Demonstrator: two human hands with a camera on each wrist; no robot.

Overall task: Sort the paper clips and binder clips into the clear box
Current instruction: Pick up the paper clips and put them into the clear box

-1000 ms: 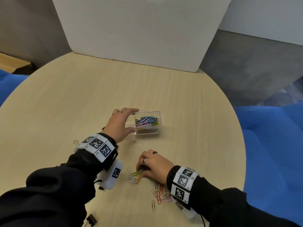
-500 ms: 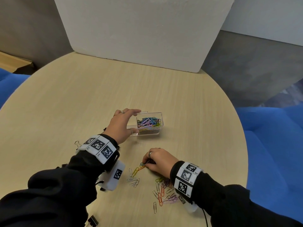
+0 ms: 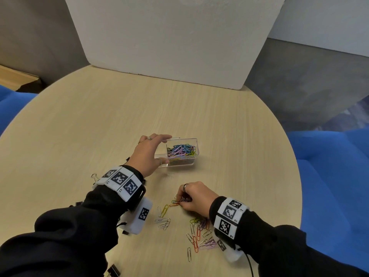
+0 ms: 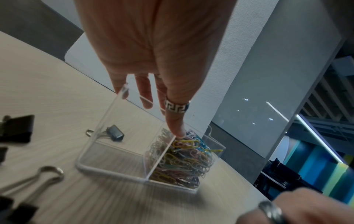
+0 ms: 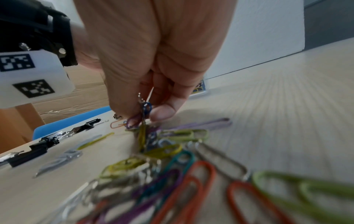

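Note:
The clear box point(image 3: 179, 164) stands mid-table, its right compartment full of coloured paper clips point(image 3: 180, 150) and its left one bare. My left hand point(image 3: 167, 148) grips it, fingers on the far rim and thumb on the near wall; the left wrist view shows the thumb pressing by the divider of the box point(image 4: 114, 171). Nearer me, my right hand point(image 3: 180, 200) pinches a few paper clips point(image 5: 145, 109) just above the table. Loose coloured paper clips point(image 3: 197, 234) lie beside the right wrist, and silver ones point(image 3: 163, 221) lie to their left.
A silver-handled binder clip point(image 3: 94, 177) lies behind my left wrist, and black binder clips point(image 3: 113, 270) sit at the near edge. More binder clips point(image 4: 17, 128) lie left of the box. A white foam board point(image 3: 169, 41) stands at the table's far edge.
My right hand has shifted slightly right and away from the silver clips, with clips pinched in its fingers, uncovering the coloured pile. The left hand has stayed on the box.

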